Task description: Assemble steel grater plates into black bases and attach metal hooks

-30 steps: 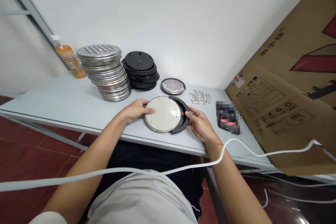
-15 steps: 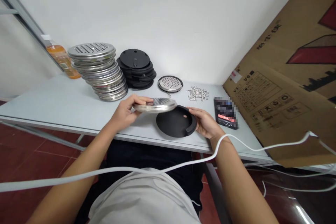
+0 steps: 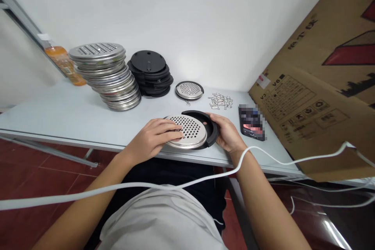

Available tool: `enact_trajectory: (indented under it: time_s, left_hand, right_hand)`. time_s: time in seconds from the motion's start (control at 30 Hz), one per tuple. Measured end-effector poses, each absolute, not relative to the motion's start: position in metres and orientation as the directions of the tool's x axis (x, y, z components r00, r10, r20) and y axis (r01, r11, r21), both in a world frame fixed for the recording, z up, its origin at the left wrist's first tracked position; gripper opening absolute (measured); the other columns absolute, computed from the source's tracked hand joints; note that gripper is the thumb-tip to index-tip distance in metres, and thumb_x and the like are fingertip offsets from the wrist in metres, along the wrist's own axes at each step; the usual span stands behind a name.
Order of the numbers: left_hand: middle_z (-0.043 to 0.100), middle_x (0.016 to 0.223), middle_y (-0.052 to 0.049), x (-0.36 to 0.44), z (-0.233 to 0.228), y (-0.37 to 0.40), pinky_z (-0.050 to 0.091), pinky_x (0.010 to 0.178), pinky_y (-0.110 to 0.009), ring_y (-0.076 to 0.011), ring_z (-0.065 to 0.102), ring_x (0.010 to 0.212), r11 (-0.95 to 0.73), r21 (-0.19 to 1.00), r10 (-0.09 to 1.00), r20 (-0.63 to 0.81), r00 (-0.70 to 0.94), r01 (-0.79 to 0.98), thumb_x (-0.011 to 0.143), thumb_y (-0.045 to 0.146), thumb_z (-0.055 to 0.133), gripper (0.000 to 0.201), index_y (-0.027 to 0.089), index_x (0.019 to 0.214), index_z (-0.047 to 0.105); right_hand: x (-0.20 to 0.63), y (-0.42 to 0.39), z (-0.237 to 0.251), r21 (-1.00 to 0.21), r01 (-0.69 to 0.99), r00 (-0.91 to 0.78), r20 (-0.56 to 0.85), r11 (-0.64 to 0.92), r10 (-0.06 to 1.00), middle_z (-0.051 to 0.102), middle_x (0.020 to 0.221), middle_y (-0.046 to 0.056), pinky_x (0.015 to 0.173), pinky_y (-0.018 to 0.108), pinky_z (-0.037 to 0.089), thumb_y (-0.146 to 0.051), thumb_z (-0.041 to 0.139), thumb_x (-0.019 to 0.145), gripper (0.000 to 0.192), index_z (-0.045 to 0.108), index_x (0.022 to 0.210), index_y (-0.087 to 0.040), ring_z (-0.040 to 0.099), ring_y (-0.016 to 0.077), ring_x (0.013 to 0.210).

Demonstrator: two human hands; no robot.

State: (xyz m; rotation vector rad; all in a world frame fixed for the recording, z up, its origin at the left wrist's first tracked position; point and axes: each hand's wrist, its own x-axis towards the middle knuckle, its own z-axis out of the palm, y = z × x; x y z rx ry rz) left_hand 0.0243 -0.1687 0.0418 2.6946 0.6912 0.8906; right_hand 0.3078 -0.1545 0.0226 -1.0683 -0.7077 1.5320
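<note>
A round perforated steel disc [image 3: 190,131] lies holes-up on a black plastic base [image 3: 211,127] near the table's front edge. My left hand [image 3: 155,138] lies flat on the disc's left part, fingers pressing on it. My right hand [image 3: 227,133] grips the black base at its right rim. The disc sits shifted to the left, so the base's right and far rim show.
On the pale table [image 3: 58,113] stand a leaning stack of steel discs [image 3: 104,74], a stack of black bases [image 3: 150,72], one finished disc-and-base unit [image 3: 189,90], a heap of small metal clips [image 3: 221,100], a phone [image 3: 251,122] and an orange bottle [image 3: 63,62]. Cardboard [image 3: 316,86] leans at right. A white cable [image 3: 175,185] crosses in front.
My left hand lifted the steel disc off the base, turned it over from plain side to perforated side, and laid it back on the black base, which my right hand kept holding.
</note>
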Motion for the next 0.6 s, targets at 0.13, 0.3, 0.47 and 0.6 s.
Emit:
enact_trajectory:
  time_s: [0.13,0.3,0.47,0.6]
  left_hand:
    - [0.064,0.135,-0.005,0.029,0.041,-0.172,0.045,0.104,-0.041,-0.0213,0.055,0.126,-0.88,0.268,0.474,0.545,0.692,0.392,0.093,0.005,0.046,0.047,0.027,0.131,0.062]
    - [0.063,0.136,-0.005,0.032,0.047,-0.179,0.044,0.103,-0.042,-0.0228,0.054,0.125,-0.886,0.19,0.454,0.536,0.711,0.423,0.092,0.005,0.048,0.049,0.027,0.134,0.059]
    - [0.061,0.138,-0.007,0.035,0.052,-0.184,0.036,0.109,-0.049,-0.0267,0.05,0.131,-0.884,0.157,0.451,0.53,0.718,0.44,0.091,0.008,0.05,0.045,0.025,0.132,0.06]
    - [0.059,0.141,-0.008,0.036,0.053,-0.184,0.031,0.115,-0.051,-0.026,0.046,0.138,-0.893,0.18,0.441,0.535,0.72,0.413,0.092,0.007,0.048,0.046,0.023,0.135,0.058]
  right_hand:
    - [0.309,-0.152,0.021,-0.844,-0.481,0.005,-0.271,-0.235,0.962,0.076,0.076,0.005,0.051,0.018,0.057,-0.019,0.061,0.086,0.019,0.075,0.097,-0.014,0.069,0.0132,0.062]
    - [0.309,-0.15,0.022,-0.795,-0.545,-0.019,-0.307,-0.267,0.952,0.076,0.077,0.004,0.054,0.018,0.057,-0.016,0.057,0.085,0.019,0.075,0.091,-0.014,0.068,0.012,0.06]
    - [0.306,-0.154,0.028,-0.814,-0.532,0.004,-0.279,-0.234,0.96,0.077,0.079,0.004,0.055,0.019,0.056,-0.018,0.06,0.083,0.02,0.076,0.094,-0.015,0.068,0.013,0.061]
    - [0.303,-0.159,0.036,-0.85,-0.494,-0.014,-0.205,-0.185,0.979,0.077,0.081,0.004,0.055,0.02,0.056,-0.022,0.065,0.083,0.02,0.077,0.097,-0.016,0.068,0.0141,0.064]
